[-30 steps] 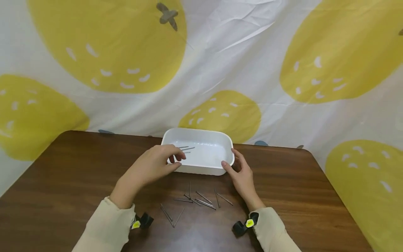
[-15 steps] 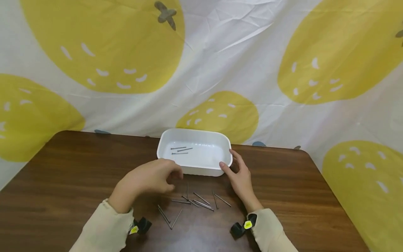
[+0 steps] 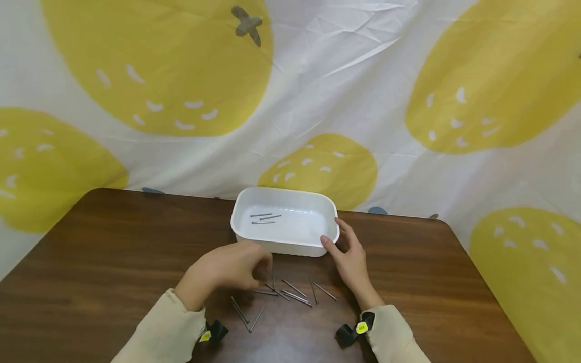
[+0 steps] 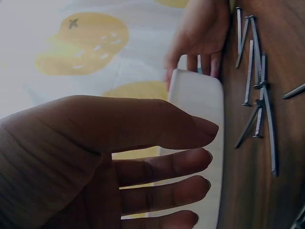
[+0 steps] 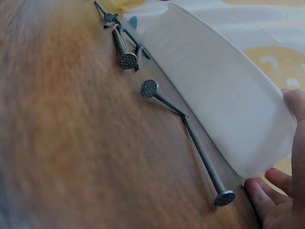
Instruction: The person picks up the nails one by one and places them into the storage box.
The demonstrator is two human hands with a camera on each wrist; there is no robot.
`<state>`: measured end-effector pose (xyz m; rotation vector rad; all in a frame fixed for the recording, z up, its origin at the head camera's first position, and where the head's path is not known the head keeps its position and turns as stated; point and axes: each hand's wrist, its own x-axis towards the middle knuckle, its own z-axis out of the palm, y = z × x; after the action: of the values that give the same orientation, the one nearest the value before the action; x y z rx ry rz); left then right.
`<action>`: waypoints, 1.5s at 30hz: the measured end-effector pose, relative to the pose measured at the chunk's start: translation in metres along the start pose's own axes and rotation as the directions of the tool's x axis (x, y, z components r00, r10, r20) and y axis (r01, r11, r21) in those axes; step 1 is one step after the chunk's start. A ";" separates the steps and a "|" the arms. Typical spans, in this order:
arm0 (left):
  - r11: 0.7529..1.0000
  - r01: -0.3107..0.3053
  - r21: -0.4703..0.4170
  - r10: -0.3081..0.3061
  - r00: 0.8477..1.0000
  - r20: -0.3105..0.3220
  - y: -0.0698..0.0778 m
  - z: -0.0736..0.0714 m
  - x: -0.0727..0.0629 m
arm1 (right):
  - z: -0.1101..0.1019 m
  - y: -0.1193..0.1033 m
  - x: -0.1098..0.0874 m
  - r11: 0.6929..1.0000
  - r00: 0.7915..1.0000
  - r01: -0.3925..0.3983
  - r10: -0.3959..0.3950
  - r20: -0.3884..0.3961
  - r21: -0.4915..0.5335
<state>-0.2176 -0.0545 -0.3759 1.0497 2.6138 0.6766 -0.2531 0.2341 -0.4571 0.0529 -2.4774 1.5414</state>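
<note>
My left hand [image 3: 229, 267] hovers over the table in front of a white plastic tray [image 3: 299, 247], just left of the loose nails [image 3: 295, 289]. In the left wrist view, its fingers and thumb [image 4: 143, 121] reach forward with nothing between them. At the tray's right front corner, my right hand [image 3: 351, 262] holds the wall, thumb at the rim and fingers around the side. Three nails [image 3: 263, 222] lie inside the tray toward its left. Several more lie scattered in front of it, some partly hidden behind the left hand. Flat round heads show on the nails [image 5: 202, 155] in the right wrist view.
The brown wooden table [image 3: 431, 287] extends to both sides of the tray. Close behind its back edge hangs a white cloth [image 3: 354, 101] with yellow fruit shapes. A pair of nails and a single one [image 3: 257, 317] lie nearer the front, below the left hand.
My left hand has come out from over the tray, back toward the loose nails on the table. The right hand keeps its hold on the tray's corner.
</note>
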 end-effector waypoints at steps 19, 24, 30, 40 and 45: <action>0.993 0.020 0.112 -0.023 0.999 0.025 0.008 0.026 0.013 | -0.002 0.002 -0.001 1.000 1.000 -0.003 0.003 0.002 0.015; 0.993 0.014 0.118 -0.018 0.999 0.031 0.010 0.030 0.015 | -0.002 0.002 -0.001 1.000 1.000 -0.007 0.007 -0.003 0.001; 0.992 0.028 0.123 -0.034 0.998 0.047 0.010 0.034 0.015 | 0.001 0.002 0.000 1.000 1.000 0.003 -0.003 -0.005 -0.008; 0.993 0.034 0.117 -0.040 0.998 0.051 0.009 0.040 0.018 | 0.001 0.003 0.001 1.000 1.000 -0.003 0.003 0.006 0.021; 0.994 0.020 0.111 -0.025 0.999 0.047 0.008 0.042 0.020 | 0.000 0.002 0.001 1.000 1.000 -0.014 0.014 0.007 0.019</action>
<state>-0.2111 -0.0218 -0.4096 1.0516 2.6429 0.5006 -0.2542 0.2351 -0.4591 0.0441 -2.4739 1.5725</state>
